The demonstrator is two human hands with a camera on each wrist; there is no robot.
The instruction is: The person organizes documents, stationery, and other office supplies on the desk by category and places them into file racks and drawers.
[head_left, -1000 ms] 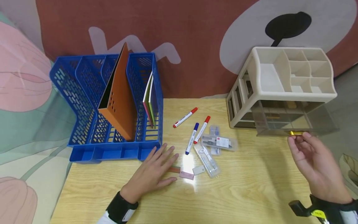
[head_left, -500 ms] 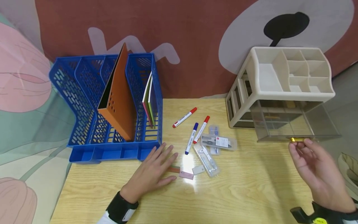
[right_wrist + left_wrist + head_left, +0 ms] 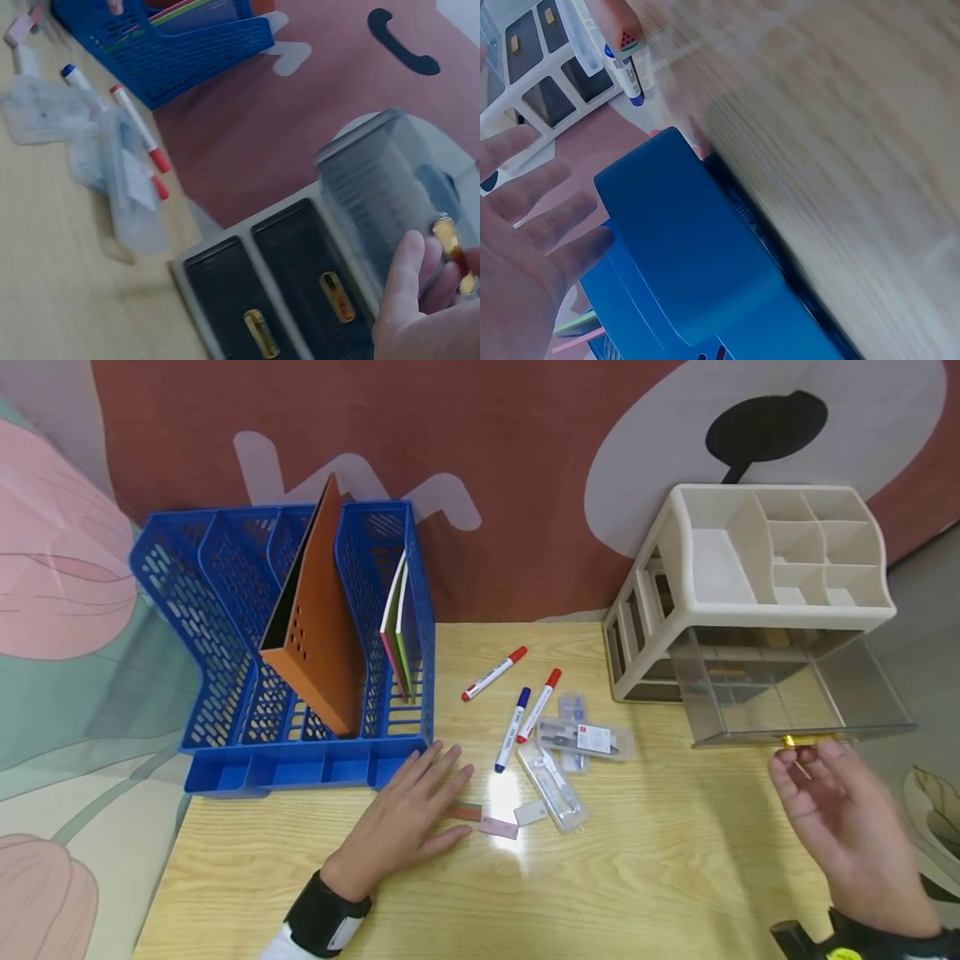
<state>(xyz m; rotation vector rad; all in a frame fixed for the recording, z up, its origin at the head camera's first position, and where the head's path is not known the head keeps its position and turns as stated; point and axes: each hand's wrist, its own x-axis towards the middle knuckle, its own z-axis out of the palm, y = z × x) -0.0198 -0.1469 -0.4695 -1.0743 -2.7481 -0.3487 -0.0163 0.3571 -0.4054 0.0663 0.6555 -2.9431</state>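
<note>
My right hand (image 3: 855, 839) pinches the gold handle (image 3: 445, 234) of the clear top drawer (image 3: 780, 714), which stands pulled out of the cream desktop organizer (image 3: 648, 643). Nothing shows inside the drawer in the head view. My left hand (image 3: 401, 831) rests palm down with fingers spread, next to the blue file rack (image 3: 300, 766). Close to its fingertips lie an orange-and-green eraser (image 3: 467, 812), a pink eraser (image 3: 498, 827) and a grey-white eraser (image 3: 531, 813).
Two red markers (image 3: 494, 673) and a blue marker (image 3: 513, 729) lie mid-table beside several clear plastic cases (image 3: 557, 787). An orange binder (image 3: 322, 635) and thin booklets (image 3: 397, 627) stand in the rack. Beneath the drawer, lower drawers (image 3: 304, 255) are closed.
The clear drawer has slid farther out toward me, with my right hand on its handle. My left hand stays in place on the table.
</note>
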